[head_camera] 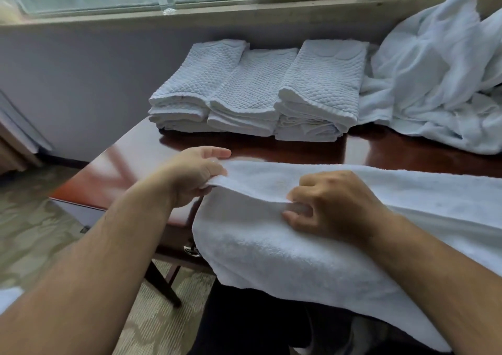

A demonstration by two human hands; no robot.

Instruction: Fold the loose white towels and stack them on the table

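Left hand [198, 177] pinches the end edge, and right hand [332, 205] a fold, of the white towel [271, 251] I see draped over the worktop [130, 159] front, its right end out of frame.

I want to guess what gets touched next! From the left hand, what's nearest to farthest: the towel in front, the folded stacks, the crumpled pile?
1. The towel in front: the left hand grips its edge.
2. The folded stacks: straight beyond the hand.
3. The crumpled pile: far off to the right.
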